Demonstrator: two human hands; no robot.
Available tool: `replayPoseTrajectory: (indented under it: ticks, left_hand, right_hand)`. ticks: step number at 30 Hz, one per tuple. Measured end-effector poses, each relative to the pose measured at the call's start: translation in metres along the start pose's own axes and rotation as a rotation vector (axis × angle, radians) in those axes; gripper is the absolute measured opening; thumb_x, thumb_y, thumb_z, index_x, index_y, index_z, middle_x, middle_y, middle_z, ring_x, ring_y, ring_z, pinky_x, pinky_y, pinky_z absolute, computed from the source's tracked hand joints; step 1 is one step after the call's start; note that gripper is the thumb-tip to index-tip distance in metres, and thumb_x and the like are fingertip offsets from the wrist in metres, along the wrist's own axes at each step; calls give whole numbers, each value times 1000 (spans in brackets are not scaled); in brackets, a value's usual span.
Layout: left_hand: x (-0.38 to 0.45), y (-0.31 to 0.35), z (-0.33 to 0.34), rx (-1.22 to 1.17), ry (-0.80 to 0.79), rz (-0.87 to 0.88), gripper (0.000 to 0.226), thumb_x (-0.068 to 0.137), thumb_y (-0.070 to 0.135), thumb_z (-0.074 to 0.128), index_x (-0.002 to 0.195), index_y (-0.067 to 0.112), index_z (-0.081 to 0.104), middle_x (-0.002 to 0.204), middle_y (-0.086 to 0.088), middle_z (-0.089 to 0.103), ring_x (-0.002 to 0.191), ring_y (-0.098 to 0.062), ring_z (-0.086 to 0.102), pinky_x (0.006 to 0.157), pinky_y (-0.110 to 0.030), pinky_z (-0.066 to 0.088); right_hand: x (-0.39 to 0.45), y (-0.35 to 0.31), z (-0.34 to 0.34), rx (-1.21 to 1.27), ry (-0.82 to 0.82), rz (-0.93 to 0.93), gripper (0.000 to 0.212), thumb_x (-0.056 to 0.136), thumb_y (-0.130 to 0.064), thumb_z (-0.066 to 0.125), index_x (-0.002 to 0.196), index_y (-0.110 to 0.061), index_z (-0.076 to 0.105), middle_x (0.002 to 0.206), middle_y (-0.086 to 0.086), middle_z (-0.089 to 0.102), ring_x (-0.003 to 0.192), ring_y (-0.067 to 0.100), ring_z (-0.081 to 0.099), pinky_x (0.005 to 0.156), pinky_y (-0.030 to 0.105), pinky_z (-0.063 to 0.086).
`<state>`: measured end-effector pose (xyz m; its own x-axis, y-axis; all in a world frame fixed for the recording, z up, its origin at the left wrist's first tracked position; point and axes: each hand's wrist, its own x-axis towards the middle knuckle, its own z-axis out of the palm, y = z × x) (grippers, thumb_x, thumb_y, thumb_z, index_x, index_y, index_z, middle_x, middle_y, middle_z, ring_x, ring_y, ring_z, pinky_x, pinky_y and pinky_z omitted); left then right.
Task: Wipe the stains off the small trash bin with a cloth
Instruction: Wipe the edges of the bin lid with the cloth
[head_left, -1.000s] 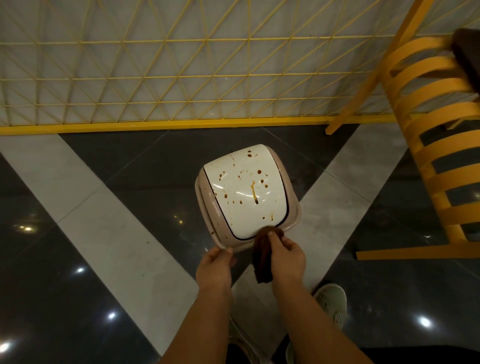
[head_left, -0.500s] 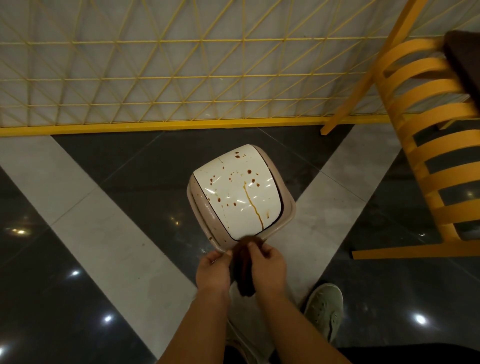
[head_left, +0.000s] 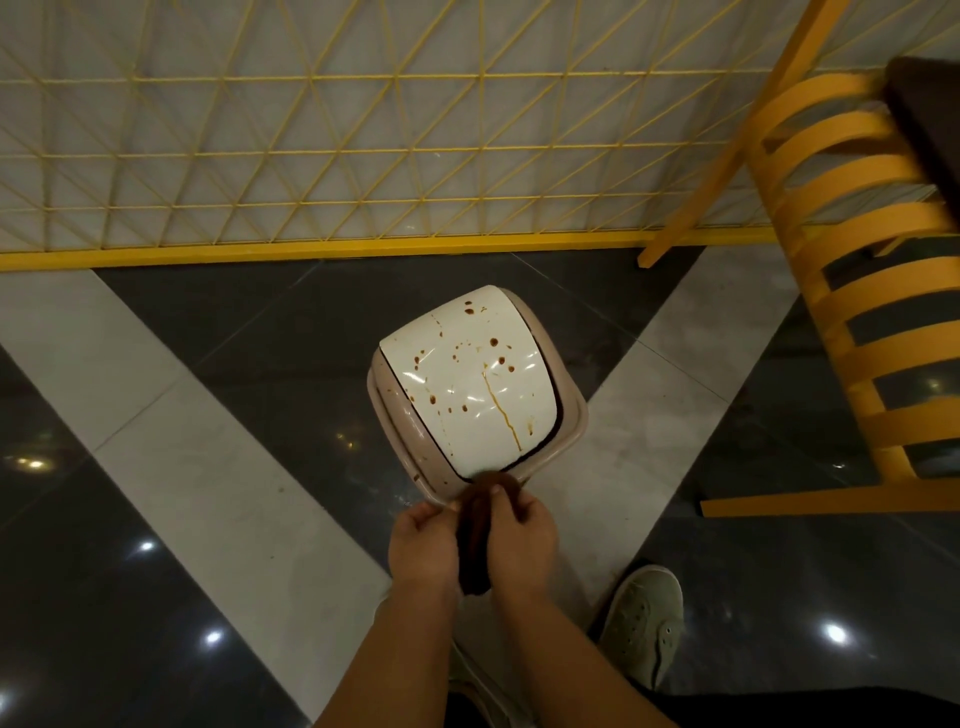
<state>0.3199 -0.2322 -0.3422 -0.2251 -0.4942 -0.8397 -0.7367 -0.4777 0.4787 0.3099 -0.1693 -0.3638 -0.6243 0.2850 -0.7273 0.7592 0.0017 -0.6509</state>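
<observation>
Nearest me, my left hand (head_left: 423, 551) and right hand (head_left: 519, 535) both pinch the dark cloth (head_left: 475, 540) hanging between them. Its top edge touches the near rim of the bin (head_left: 410, 436) just beyond, whose white lid (head_left: 470, 384) is spotted with brown stains (head_left: 501, 410).

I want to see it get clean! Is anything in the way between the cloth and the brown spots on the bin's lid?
Nothing visible. Both hands, left hand and right hand, hold the dark cloth at the bin's near edge; the stained white lid lies bare beyond.
</observation>
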Motion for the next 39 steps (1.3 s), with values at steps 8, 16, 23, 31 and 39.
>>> replayPoseTrajectory:
  ticks: [8,16,23,31,39]
  left_hand:
    - [-2,3,1,73,4,36,23,87,20,65,108,12,61,106,-11,61,91,-22,54,84,-34,44]
    - [-4,-2,4,70,-22,68,8,87,19,65,87,18,57,101,-11,64,88,-23,59,88,-39,49]
    - [-6,-2,3,69,-109,32,22,85,21,69,102,11,61,96,-6,63,79,-14,55,76,-28,43]
    - [-9,0,3,18,-198,-22,28,82,13,70,108,17,59,93,0,63,89,-18,58,96,-36,46]
    - [-5,-5,11,-35,-145,35,4,87,10,65,87,14,64,98,-9,68,90,-22,62,87,-34,48]
  right_hand:
    - [40,-39,-30,57,100,29,27,94,-33,57,117,-19,61,103,0,62,102,21,57,90,34,46]
    - [12,-12,-8,79,33,38,30,93,-29,59,121,-18,60,116,3,63,111,25,58,89,37,49]
    - [25,-24,-26,-9,-43,42,22,91,-28,64,109,-16,65,102,5,66,91,21,61,85,38,54]
    - [50,-50,-57,-111,-39,-75,30,92,-29,62,119,-17,63,105,5,66,92,26,64,78,38,58]
    - [3,2,-30,71,-2,-21,23,96,-22,55,118,-17,62,109,6,67,99,24,63,91,43,53]
